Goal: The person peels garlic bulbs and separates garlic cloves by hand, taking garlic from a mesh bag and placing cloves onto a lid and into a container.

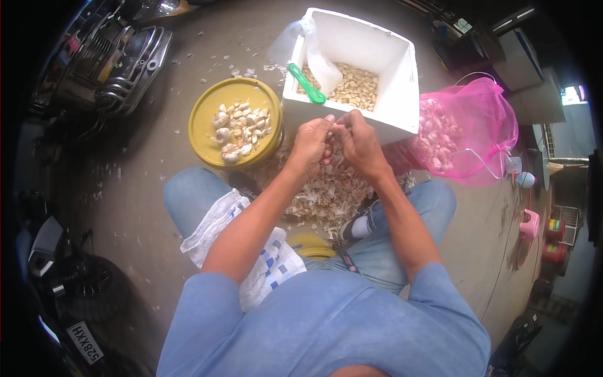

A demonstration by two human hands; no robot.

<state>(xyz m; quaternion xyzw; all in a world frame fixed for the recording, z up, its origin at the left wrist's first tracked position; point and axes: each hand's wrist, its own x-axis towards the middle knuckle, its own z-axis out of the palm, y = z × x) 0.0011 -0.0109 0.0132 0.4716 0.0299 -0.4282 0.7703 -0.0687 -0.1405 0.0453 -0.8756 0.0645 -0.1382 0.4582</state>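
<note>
My left hand (312, 146) and my right hand (359, 141) meet at the fingertips, just in front of a white foam box (352, 119). Both are closed in a pinch around a small pale piece that looks like a garlic clove, mostly covered by the fingers. Peeled garlic cloves (357, 87) lie in the box. A yellow round lid (204, 113) on a bucket, left of my hands, bears unpeeled cloves and partly broken garlic bulbs (231, 152). Below my hands, a heap of papery garlic skins (326, 198) covers the floor between my legs.
A green-handled tool (306, 84) and a clear plastic bag (320, 60) hang over the box's left rim. On the right lies a pink mesh bag (483, 135) of garlic bulbs. A patterned cloth (276, 257) drapes my left thigh. Motorcycles (75, 270) stand at the left; a pink stool (529, 224) is far right.
</note>
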